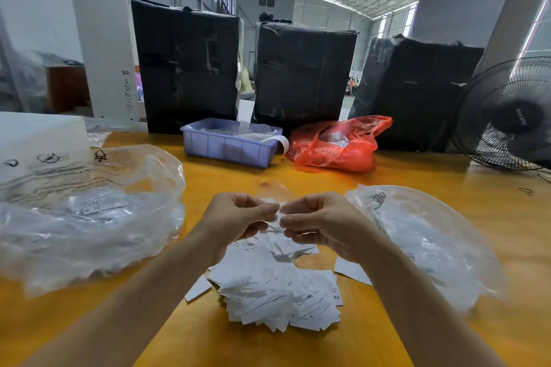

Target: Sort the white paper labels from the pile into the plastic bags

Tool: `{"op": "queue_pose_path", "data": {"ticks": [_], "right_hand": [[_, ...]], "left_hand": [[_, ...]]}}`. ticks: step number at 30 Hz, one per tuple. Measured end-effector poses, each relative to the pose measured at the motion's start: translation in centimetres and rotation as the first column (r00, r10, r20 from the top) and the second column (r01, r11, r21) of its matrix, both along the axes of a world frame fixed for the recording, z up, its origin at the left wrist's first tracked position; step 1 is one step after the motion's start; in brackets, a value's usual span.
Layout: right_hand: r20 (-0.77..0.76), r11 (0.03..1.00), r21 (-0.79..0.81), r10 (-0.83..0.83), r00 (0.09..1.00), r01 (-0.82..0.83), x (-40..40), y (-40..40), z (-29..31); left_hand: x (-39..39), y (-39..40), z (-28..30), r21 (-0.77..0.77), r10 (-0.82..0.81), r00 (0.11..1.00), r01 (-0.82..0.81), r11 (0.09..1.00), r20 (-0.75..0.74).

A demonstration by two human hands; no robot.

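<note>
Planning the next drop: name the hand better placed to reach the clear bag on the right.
Right. The right hand sits beside that clear bag; the left hand would have to cross over.

In the pile of white paper labels [277, 292], two near the right edge read "XL" and "XS". Handwritten digits run up the white panel [101, 39] at left, too small to read. Print on the clear plastic bags [83, 211] is blurred.
</note>
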State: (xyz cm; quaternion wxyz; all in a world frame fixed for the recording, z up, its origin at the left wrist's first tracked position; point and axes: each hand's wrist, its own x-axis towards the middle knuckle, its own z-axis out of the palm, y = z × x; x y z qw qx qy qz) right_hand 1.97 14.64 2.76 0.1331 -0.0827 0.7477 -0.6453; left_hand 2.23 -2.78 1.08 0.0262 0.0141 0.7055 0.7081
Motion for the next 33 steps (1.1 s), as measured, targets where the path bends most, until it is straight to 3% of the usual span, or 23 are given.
{"op": "queue_pose_path", "data": {"ticks": [4,10,13,15,16,18,20,25,30,33], "right_hand": [[-0.028,1.0,-0.012,-0.01,1.0,0.01,-0.3,-0.1,-0.5],[-0.088,0.999,-0.028,-0.038,0.995,0.036,-0.4,-1.4,-1.6],[-0.381,0.942,0.217,-0.16,0.911,0.256,-1.0,-1.5,-2.7],[-0.616,0.775,0.464,-0.066,0.785,0.429,-1.6,-1.2,-3.8],[-0.649,0.686,0.567,0.031,0.76,0.456,-1.8,-1.1,-4.4],[-0.595,0.56,0.714,0.17,0.786,0.42,-2.2,-0.8,-5.6],[-0.527,0.533,0.771,0.229,0.818,0.348,-2.5,-0.4,-6.3],[-0.488,0.548,0.788,0.276,0.828,0.282,-3.1,0.5,-6.7],[-0.424,0.544,0.796,0.188,0.886,0.265,-3.3,0.9,-7.0],[-0.417,0.662,0.7,0.075,0.906,0.268,-3.2,1.2,-6.4]], "left_hand": [[-0.1,0.2,0.0,0.067,0.032,0.999,-0.031,0.997,-0.008],[-0.2,0.7,-0.1,0.318,0.1,0.995,-0.102,0.943,0.021],[-0.6,0.1,0.1,0.394,0.155,0.988,-0.144,0.908,0.005],[-0.9,-0.5,0.1,0.377,0.182,0.983,-0.165,0.912,-0.01],[-1.1,-0.8,0.1,0.347,0.194,0.981,-0.175,0.921,-0.022],[-1.3,-1.2,-0.2,0.289,0.205,0.978,-0.185,0.939,-0.042],[-1.5,-1.4,-0.5,0.256,0.197,0.98,-0.181,0.95,-0.038],[-1.7,-1.4,-1.2,0.149,0.17,0.983,-0.159,0.976,-0.065],[-1.7,-1.1,-1.6,0.036,0.153,0.985,-0.151,0.988,-0.08],[-1.6,-0.8,-1.9,-0.002,0.146,0.986,-0.146,0.989,-0.083]]}}
